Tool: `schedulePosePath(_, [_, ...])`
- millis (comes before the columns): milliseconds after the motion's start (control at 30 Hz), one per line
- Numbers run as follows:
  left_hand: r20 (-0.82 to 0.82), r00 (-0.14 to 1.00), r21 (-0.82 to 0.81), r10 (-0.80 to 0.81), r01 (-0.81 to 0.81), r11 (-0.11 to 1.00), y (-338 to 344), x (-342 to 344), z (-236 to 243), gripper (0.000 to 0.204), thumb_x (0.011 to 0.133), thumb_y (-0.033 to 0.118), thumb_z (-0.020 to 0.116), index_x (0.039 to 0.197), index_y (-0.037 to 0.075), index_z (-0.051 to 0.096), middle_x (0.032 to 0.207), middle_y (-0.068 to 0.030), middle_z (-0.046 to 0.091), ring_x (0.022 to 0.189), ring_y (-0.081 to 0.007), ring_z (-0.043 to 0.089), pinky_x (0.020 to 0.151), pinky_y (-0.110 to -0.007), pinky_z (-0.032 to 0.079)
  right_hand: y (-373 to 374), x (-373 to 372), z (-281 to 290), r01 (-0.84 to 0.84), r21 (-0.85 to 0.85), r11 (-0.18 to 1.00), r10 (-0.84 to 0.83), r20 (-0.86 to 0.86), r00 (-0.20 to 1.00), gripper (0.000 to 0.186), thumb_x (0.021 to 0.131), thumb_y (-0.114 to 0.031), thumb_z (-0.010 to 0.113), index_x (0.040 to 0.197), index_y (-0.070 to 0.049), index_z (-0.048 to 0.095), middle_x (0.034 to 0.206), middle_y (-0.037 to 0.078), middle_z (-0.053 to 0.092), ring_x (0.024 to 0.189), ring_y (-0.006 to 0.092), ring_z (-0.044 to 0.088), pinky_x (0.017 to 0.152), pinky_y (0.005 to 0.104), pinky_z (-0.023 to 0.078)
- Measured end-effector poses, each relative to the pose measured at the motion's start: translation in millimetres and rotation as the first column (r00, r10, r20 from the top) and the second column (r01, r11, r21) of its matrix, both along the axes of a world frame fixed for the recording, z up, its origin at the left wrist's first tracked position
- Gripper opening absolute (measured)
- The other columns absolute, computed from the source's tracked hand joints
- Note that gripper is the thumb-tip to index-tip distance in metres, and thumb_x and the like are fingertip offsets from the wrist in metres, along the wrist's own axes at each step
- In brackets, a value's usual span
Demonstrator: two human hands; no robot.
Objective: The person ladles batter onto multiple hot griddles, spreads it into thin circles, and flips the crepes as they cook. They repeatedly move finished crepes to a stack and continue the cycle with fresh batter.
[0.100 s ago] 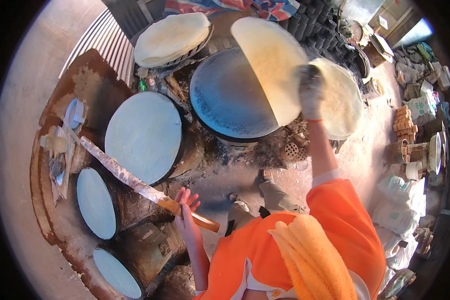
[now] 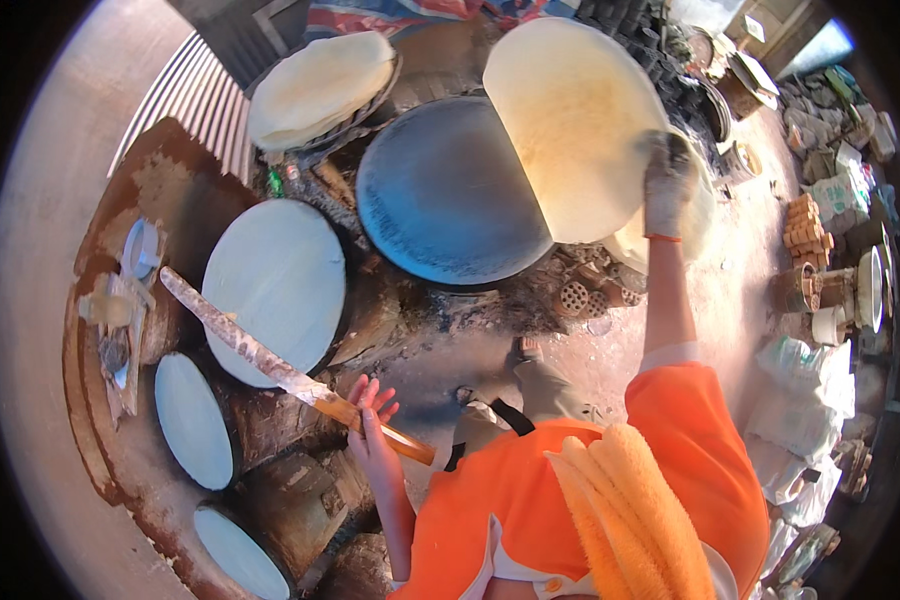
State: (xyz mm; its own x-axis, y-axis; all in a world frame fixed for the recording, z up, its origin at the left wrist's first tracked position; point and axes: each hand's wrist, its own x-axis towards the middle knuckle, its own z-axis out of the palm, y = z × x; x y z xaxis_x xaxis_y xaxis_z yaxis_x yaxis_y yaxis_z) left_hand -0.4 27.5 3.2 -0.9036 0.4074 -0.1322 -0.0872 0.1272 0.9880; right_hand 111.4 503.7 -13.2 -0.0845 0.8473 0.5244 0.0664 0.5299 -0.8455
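My left hand (image 2: 375, 425) holds a long wooden stick (image 2: 330, 405), its far part coated with pale batter and lying over a pale-filled round vat (image 2: 270, 270). My right hand (image 2: 667, 180), in a dirty glove and blurred, grips the right edge of a large thin pale flatbread sheet (image 2: 575, 110). The sheet hangs over the right part of a dark round griddle (image 2: 420, 190) and over another flatbread (image 2: 700, 220) behind it, which is mostly hidden.
Flatbreads (image 2: 315, 85) are piled on a rack at back left. Smaller vats (image 2: 192, 420) stand lower left, near a bowl (image 2: 140, 248). Perforated coal briquettes (image 2: 574, 298) lie below the griddle. Dark briquette stacks (image 2: 625, 40) stand behind; bricks (image 2: 805, 230) and white sacks (image 2: 800, 400) line the right.
My right hand has moved to the right with the sheet, uncovering more of the griddle and covering more of the flatbread at the right. My left hand has barely moved.
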Motion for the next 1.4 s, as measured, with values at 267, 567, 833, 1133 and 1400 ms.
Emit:
schedulePosePath(267, [0.063, 0.990, 0.003, -0.127, 0.127, 0.992, 78.2, 7.1, 5.1, 0.044, 0.094, 0.027, 0.031, 0.114, -0.007, 0.050, 0.129, -0.0115, 0.040, 0.098, -0.0227, 0.054, 0.081, -0.034, 0.046, 103.9, 224.0, -146.7, 0.318, -0.387, 0.866, -0.347, -0.007, 0.938, 0.019, 0.086, -0.017, 0.057, 0.093, 0.001, 0.057, 0.083, 0.007, 0.059, 0.069, 0.0150, 0.053, 0.061, 0.0270, 0.045])
schedulePosePath(567, [0.059, 0.990, 0.022, -0.129, 0.128, 0.992, 82.6, 12.7, 0.3, 0.045, 0.094, 0.030, 0.032, 0.114, -0.006, 0.052, 0.129, -0.0122, 0.040, 0.098, -0.0234, 0.054, 0.080, -0.035, 0.046, 44.0, 226.5, -154.0, 0.439, 0.351, 0.827, -0.438, 0.892, 0.113, 0.038, 0.086, -0.037, 0.052, 0.086, 0.000, 0.060, 0.075, 0.013, 0.060, 0.070, 0.0229, 0.057, 0.060, 0.0302, 0.046])
schedulePosePath(833, [0.070, 0.989, 0.074, 0.131, -0.136, 0.988, -34.6, 10.3, 10.4, 0.041, 0.093, 0.030, 0.038, 0.111, -0.003, 0.054, 0.127, -0.0112, 0.043, 0.098, -0.0203, 0.055, 0.081, -0.033, 0.046, -144.5, 23.4, -174.9, -0.449, -0.831, 0.328, 0.576, -0.201, 0.793, 0.054, 0.090, -0.044, 0.042, 0.127, -0.007, 0.037, 0.125, 0.009, 0.043, 0.107, 0.0262, 0.047, 0.086, 0.0387, 0.044])
schedulePosePath(1133, [0.199, 0.923, 0.420, 0.330, -0.385, 0.822, -146.1, 48.3, -30.6, 0.039, 0.094, 0.024, 0.042, 0.125, 0.001, 0.038, 0.119, -0.0079, 0.046, 0.095, -0.0147, 0.054, 0.081, -0.027, 0.044, -233.3, -166.1, -157.1, 0.000, -0.945, -0.326, 0.636, -0.220, 0.740, 0.080, 0.071, -0.068, 0.053, 0.127, -0.012, 0.041, 0.125, 0.012, 0.040, 0.114, 0.0284, 0.035, 0.097, 0.0469, 0.027])
schedulePosePath(1400, [-0.291, 0.414, -0.133, 0.862, -0.910, 0.392, -207.3, 180.4, -17.1, 0.044, 0.092, 0.020, 0.039, 0.136, 0.015, 0.035, 0.133, -0.0192, 0.029, 0.119, -0.0317, 0.036, 0.102, -0.035, 0.026, -576.4, -52.8, -0.6, -0.169, -0.684, -0.710, 0.193, 0.041, -0.980, 0.054, 0.077, -0.027, 0.065, 0.122, -0.004, 0.044, 0.109, 0.011, 0.054, 0.093, 0.0220, 0.055, 0.079, 0.0332, 0.044])
